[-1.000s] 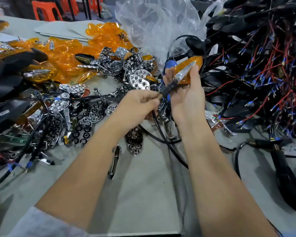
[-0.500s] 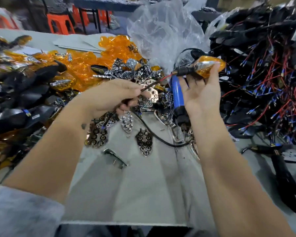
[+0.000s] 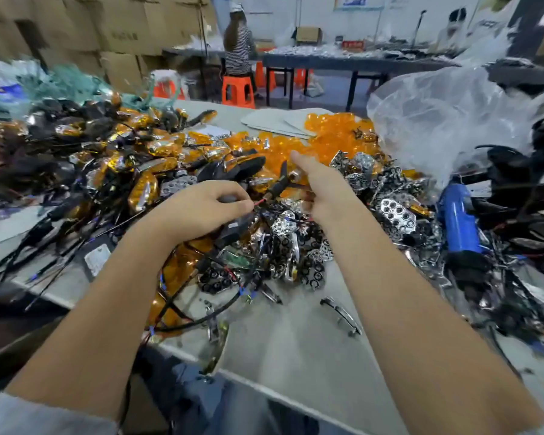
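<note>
While the left hand (image 3: 201, 208) pinches a thin red wire (image 3: 259, 201) between thumb and forefinger, the right hand (image 3: 324, 189) grips the wire's black-stemmed amber plastic indicator lamp (image 3: 278, 185), index finger stretched out, just above shiny chrome reflector plates (image 3: 396, 215) heaped on the grey table (image 3: 296, 340).

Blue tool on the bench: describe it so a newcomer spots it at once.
Start at the big clear plastic bag at the far right of the table. Just below it, right of the right hand, the blue tool lies among chrome reflector plates. It is the only solid blue cylinder there, with a black end nearer the camera.
</note>
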### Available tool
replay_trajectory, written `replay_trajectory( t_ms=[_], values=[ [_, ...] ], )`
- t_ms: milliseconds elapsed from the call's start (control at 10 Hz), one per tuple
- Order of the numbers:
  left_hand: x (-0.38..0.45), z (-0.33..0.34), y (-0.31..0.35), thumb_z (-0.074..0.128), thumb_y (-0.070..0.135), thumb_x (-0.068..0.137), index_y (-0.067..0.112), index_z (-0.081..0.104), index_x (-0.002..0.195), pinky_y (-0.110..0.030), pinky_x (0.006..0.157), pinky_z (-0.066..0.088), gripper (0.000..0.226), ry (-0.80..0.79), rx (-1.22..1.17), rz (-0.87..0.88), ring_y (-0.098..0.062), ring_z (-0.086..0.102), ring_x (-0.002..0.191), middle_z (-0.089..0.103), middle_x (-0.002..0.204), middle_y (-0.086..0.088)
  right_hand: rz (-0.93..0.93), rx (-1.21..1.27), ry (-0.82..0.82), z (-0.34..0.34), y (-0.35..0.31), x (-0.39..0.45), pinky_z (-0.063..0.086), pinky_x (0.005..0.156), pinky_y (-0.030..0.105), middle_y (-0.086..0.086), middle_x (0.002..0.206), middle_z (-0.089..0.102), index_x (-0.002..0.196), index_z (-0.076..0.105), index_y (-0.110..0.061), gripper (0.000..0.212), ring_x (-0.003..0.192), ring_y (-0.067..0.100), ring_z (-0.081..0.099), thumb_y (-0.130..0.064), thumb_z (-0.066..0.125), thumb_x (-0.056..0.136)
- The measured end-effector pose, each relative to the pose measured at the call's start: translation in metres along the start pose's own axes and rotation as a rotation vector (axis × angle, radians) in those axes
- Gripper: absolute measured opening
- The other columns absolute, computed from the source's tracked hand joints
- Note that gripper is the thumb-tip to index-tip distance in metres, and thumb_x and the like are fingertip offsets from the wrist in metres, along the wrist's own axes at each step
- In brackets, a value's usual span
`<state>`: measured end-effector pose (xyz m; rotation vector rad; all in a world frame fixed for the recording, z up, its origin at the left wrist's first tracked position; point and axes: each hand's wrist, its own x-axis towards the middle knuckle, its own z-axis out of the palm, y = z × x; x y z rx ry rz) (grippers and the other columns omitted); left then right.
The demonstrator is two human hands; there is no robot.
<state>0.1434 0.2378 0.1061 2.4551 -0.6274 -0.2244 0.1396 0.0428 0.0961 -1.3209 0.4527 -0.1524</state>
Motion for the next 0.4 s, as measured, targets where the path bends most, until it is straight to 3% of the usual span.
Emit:
replay_trajectory(
  t_ms=[100,200,300,400],
  values=[
    [-0.013,-0.025,-0.021,0.054,0.044,0.099,0.037,0.072,0.090,-0.028,0.057,0.036,0.022,0.083,0.024,-0.052,-0.002,0.053,0.055,0.058,0.058,0.015,0.008,0.024,-0.062,0.044,-0.003,0.002,0.040,0.060,0.026,0.002,0.093,0.053,0.111,0.064,-0.010,0.032,0.073,0.014,0.044,-0.033,0.071,0.090],
    [-0.007,-0.037,-0.040,0.050,0.031,0.103,0.016,0.071,0.093,-0.032,0.057,0.041,0.028,0.327,0.097,-0.131,-0.015,0.056,0.062,0.062,0.069,0.000,-0.007,0.252,-0.238,0.076,-0.007,-0.002,0.052,0.074,0.028,0.006,0.095,0.057,0.108,0.066,-0.007,0.016,0.081,0.019,0.053,-0.017,0.065,0.095],
    [0.003,-0.038,-0.062,0.048,0.025,0.103,0.012,0.068,0.107,-0.033,0.056,0.038,0.025,0.566,0.215,-0.218,-0.022,0.055,0.069,0.063,0.081,-0.007,-0.009,0.208,-0.329,0.086,0.001,-0.001,0.051,0.100,0.036,0.013,0.130,0.052,0.136,0.050,-0.005,0.046,0.113,0.028,0.058,-0.020,0.064,0.096],
    [0.008,-0.022,-0.073,0.054,0.023,0.098,0.015,0.061,0.129,-0.050,0.093,0.044,0.033,0.666,0.311,-0.318,-0.041,0.045,0.120,0.051,0.130,-0.019,-0.023,0.097,-0.278,0.074,0.015,-0.008,0.053,0.098,0.038,0.015,0.125,0.058,0.124,0.055,-0.007,0.030,0.110,0.029,0.063,-0.023,0.060,0.099]
  ],
)
